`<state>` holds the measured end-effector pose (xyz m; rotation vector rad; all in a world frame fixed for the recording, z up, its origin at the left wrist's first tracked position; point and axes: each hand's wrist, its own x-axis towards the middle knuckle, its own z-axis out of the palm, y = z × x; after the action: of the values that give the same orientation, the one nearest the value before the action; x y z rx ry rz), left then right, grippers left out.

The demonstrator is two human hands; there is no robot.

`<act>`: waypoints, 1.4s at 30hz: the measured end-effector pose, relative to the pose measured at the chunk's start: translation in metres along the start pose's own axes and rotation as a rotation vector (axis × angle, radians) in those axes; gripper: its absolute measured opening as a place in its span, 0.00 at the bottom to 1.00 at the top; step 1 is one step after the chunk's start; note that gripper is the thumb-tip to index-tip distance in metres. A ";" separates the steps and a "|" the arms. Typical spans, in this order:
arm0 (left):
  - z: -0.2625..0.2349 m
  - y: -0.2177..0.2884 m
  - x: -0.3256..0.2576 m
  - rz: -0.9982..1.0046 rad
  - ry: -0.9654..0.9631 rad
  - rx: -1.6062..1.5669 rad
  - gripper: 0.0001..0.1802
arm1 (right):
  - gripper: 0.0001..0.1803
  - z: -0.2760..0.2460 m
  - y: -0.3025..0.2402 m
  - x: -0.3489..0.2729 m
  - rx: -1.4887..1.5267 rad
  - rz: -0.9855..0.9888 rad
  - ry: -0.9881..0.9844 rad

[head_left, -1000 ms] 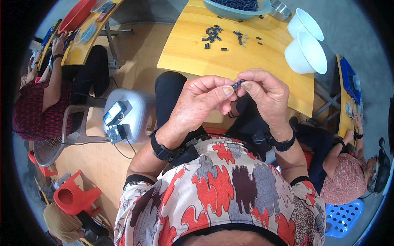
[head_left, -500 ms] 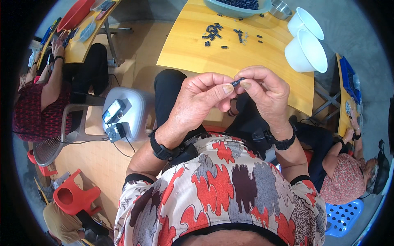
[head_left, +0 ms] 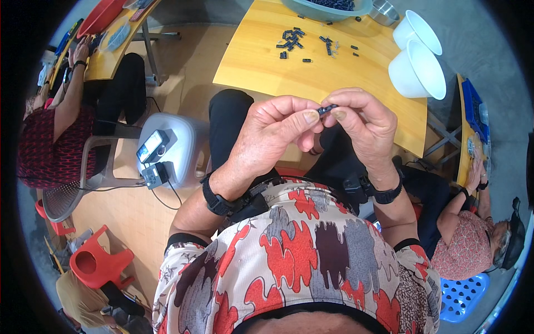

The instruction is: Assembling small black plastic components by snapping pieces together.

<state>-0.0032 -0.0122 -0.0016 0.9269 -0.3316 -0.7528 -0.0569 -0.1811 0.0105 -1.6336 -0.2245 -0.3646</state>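
The left hand [head_left: 270,131] is pinching one end of a small dark piece [head_left: 327,109] between thumb and index finger; the right hand [head_left: 367,128] is gripping its other end in the same way, so both hands are clamping on it, their fingertips nearly meeting; the piece is sitting between them, beside the near edge of the table [head_left: 356,75] as I'm seeing it; black bands are circling both wrists.

Beyond the fingers, a loose pile of dark pieces [head_left: 290,40] is lying on the yellow table; a smaller cluster [head_left: 328,45] is lying to its right, with tiny pale bits beside it; farther back, a pale basin [head_left: 308,12] is holding many more dark pieces, a metal bowl [head_left: 385,13] is standing just beside it, and two white tubs [head_left: 416,78] are resting at the right, tilting outward.

To the left, a grey stool [head_left: 189,142] is carrying two small devices [head_left: 153,149]; farther out, a person in dark red [head_left: 55,139] and another in pink [head_left: 464,242] are sitting at other tables.
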 end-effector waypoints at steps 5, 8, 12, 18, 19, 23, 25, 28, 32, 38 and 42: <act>-0.003 -0.003 -0.001 0.002 -0.006 0.006 0.10 | 0.07 -0.001 0.003 -0.001 0.009 0.001 -0.004; -0.006 -0.006 0.000 0.007 -0.021 -0.007 0.10 | 0.07 -0.001 0.000 -0.001 0.016 0.017 -0.010; -0.005 -0.006 0.000 0.013 -0.027 -0.031 0.10 | 0.07 0.000 0.000 -0.001 0.022 0.029 -0.007; -0.004 -0.002 0.000 0.042 0.006 -0.005 0.09 | 0.07 -0.001 0.002 -0.001 -0.042 0.012 -0.022; -0.004 -0.001 -0.001 0.042 0.007 -0.006 0.09 | 0.07 -0.001 0.002 -0.001 -0.042 0.012 -0.023; -0.004 -0.001 -0.002 0.032 0.003 -0.003 0.09 | 0.07 0.000 0.002 0.000 -0.048 0.006 -0.026; -0.004 -0.001 -0.003 0.033 0.005 -0.017 0.09 | 0.07 0.001 0.002 0.000 -0.036 0.011 -0.020; -0.004 0.000 -0.003 0.031 0.010 -0.019 0.09 | 0.07 0.002 0.004 -0.001 -0.033 0.013 -0.014; -0.004 0.000 -0.003 0.044 0.041 0.004 0.10 | 0.07 0.006 0.004 -0.001 -0.034 0.009 0.010; -0.001 -0.004 -0.004 0.058 0.111 0.077 0.10 | 0.06 0.008 0.001 0.002 -0.210 -0.050 0.007; -0.002 -0.007 -0.003 0.035 0.142 0.018 0.09 | 0.06 0.009 0.007 0.001 -0.184 -0.010 0.021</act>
<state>-0.0070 -0.0118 -0.0082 0.9833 -0.2294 -0.6494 -0.0520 -0.1726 0.0036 -1.8090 -0.1875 -0.4201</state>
